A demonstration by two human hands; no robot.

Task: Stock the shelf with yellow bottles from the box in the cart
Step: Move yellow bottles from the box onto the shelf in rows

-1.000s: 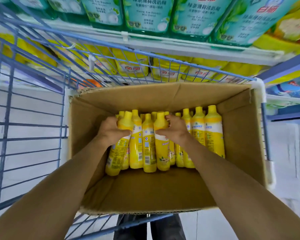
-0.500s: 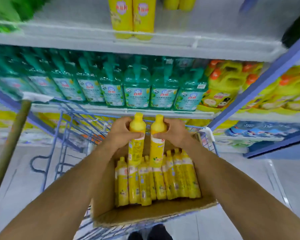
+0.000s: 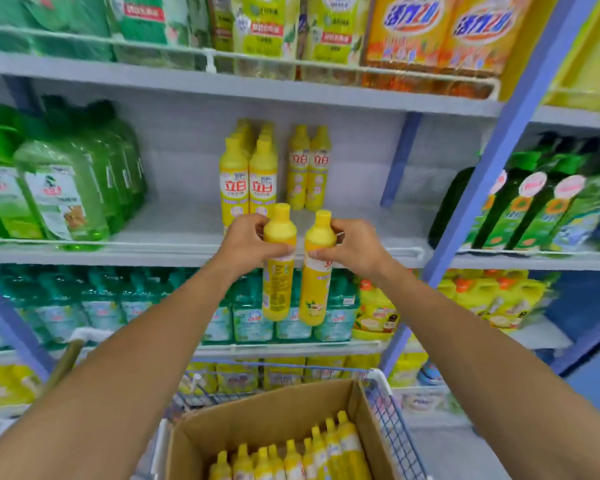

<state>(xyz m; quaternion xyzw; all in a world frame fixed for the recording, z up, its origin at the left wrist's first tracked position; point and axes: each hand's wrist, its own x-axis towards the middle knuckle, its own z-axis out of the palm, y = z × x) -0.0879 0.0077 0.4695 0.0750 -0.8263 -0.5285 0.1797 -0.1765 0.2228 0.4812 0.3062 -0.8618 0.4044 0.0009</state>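
two hands at shelf (image 3: 174, 221) | left hand (image 3: 246, 244) fingers (image 3: 280, 250) clamp left bottle (image 3: 278, 292) | right hand (image 3: 355, 249) fingers (image 3: 321, 254) clamp right bottle (image 3: 314, 296)

The tall yellow plastic bottles (image 3: 278, 292) have yellow caps — the cardboard box (image 3: 264, 407) is brown, the wire cart (image 3: 394, 424) blue.

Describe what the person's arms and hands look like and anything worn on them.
The left forearm and right forearm are bare to the picture's edge; no sleeve shows. The left hand and right hand wear no gloves, and no watch, bracelet or ring is visible.
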